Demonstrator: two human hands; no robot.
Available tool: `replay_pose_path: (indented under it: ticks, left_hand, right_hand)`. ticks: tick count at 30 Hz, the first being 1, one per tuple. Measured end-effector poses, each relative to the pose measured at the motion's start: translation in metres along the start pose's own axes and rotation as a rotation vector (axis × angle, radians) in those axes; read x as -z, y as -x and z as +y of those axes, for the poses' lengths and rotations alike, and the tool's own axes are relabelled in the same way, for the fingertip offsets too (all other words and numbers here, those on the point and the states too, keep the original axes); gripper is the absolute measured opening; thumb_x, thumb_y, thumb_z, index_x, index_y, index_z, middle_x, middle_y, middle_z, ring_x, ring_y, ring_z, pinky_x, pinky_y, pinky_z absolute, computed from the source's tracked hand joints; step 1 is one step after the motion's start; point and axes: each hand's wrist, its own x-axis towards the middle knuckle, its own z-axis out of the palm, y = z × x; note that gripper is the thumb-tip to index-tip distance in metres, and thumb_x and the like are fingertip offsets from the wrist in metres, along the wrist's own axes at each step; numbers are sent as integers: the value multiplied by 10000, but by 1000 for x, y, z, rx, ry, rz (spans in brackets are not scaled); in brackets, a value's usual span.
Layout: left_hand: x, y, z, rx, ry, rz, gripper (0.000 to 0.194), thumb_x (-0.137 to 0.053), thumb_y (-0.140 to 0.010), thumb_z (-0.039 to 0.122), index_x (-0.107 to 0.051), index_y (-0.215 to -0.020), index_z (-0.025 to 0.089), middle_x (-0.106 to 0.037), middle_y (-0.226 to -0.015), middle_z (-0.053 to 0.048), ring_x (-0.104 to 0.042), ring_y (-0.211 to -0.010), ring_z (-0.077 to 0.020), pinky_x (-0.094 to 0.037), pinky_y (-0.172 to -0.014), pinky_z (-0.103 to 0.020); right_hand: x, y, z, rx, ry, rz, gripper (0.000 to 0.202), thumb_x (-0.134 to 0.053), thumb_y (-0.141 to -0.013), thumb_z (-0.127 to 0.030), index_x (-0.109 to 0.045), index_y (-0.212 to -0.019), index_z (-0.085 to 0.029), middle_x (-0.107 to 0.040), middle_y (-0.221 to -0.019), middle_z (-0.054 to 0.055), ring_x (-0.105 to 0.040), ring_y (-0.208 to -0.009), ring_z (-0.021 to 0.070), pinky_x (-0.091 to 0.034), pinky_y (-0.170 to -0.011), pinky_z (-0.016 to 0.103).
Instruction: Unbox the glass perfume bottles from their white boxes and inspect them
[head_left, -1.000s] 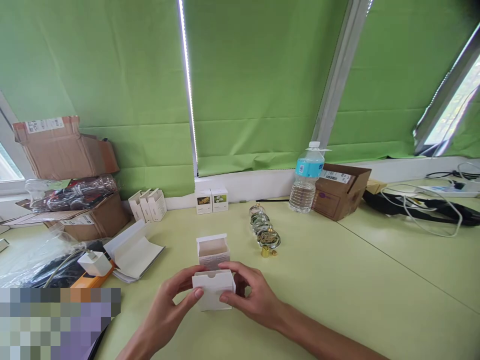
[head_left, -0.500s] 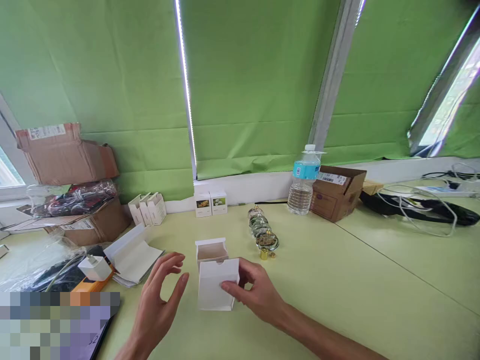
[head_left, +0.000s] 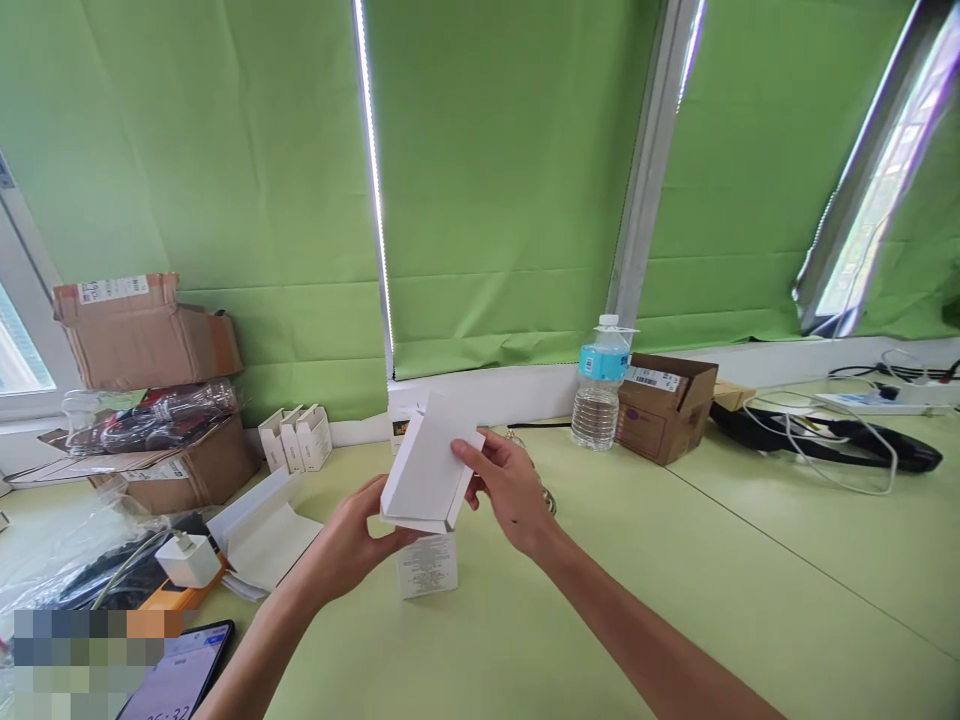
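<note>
Held tilted, plain white cardboard box (head_left: 429,468) above table, just over white carton with printed side (head_left: 427,567); could not tell contact between them. Grasped lower left end between thumb and fingers of left hand (head_left: 356,535). Pinched right edge with right hand (head_left: 514,490), pressing thumb on blank face. Faced clear, blue-labelled plastic bottle (head_left: 596,412) beside brown cardboard box (head_left: 652,420) farther back on pale green table (head_left: 600,610).

And there it is: "32" shows on the phone (head_left: 196,655) screen! Right of the phone, fine print fills the white box (head_left: 427,568), too small to read.
</note>
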Motion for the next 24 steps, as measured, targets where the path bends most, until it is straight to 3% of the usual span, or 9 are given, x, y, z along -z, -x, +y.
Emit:
replay_pose_path:
  ticks: [8,16,20,24]
  left_hand:
    - [-8,-2,-9,11,-7,-34,189,-626,-837,340,-697,-993,259,-693,-1092,-6,-652,-915,-210,-501,-817,-276]
    - [-11,-1,-19,172,229,-104,297,-716,-756,291,-662,-1040,220,-722,-1018,2,-653,-954,-226,-520,-826,-288]
    - [-16,-2,-25,184,425,-135,386,-742,-733,243,-622,-1096,194,-702,-1081,-26,-632,-1031,-232,-506,-912,-322]
    - [-20,-3,-29,176,454,-127,378,-752,-729,248,-618,-1074,171,-695,-1044,-46,-637,-942,-209,-508,-891,-331]
  right_hand:
    - [1,0,14,-92,-96,-60,335,-686,-786,-438,-647,-947,-147,-645,-757,39,-536,-504,89,-458,-416,208]
    - [10,1,25,-87,-15,-102,395,-688,-779,-437,-627,-1041,-148,-690,-822,65,-610,-527,128,-530,-460,253]
    - [12,-2,31,-40,22,-86,409,-689,-771,-450,-614,-1045,-157,-685,-808,48,-609,-532,127,-547,-472,264]
    - [16,-4,36,-4,64,-52,390,-694,-770,-445,-603,-1028,-167,-673,-796,28,-588,-512,110,-541,-468,259]
